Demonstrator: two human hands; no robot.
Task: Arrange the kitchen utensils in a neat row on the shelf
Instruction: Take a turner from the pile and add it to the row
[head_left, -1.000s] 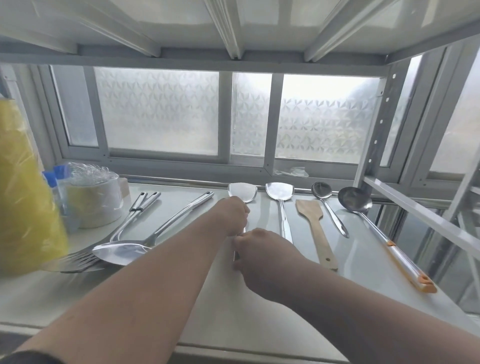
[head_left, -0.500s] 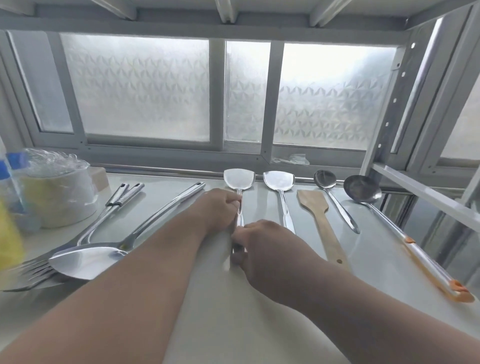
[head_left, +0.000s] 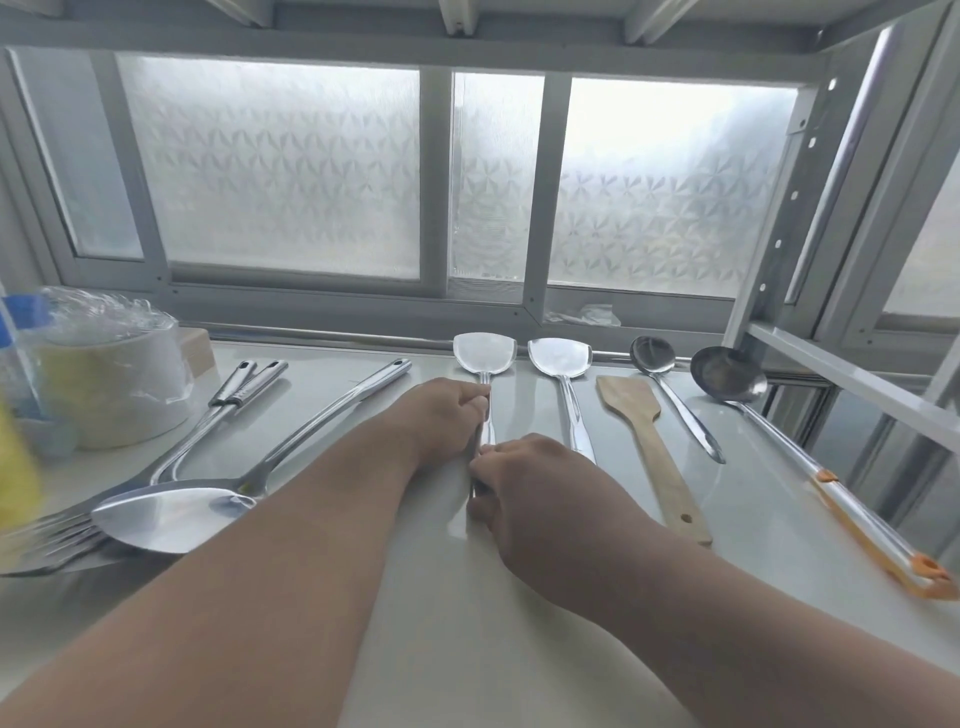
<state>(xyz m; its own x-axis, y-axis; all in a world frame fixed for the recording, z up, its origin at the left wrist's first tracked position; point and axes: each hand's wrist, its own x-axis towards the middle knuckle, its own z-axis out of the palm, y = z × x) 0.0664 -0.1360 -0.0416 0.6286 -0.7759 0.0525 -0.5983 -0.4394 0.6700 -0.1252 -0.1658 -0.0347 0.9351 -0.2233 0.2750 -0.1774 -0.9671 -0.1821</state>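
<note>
Spatula (head_left: 484, 354) now squared up beside its twin (head_left: 560, 357); left hand (head_left: 448, 415) and right hand (head_left: 524, 480) still pinch its handle; release next.

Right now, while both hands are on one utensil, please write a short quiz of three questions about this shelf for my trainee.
1. True or false: both hands grip the handle of the same flat steel spatula.
2. Which utensil lies between the second flat steel spatula and the small steel ladle? A) fork B) pale wooden spatula C) whisk
3. Fill in: the long ladle with the orange handle lies at the row's ___ end.

Key: 1 true: left hand, right hand. 2 B. 3 right.
</note>
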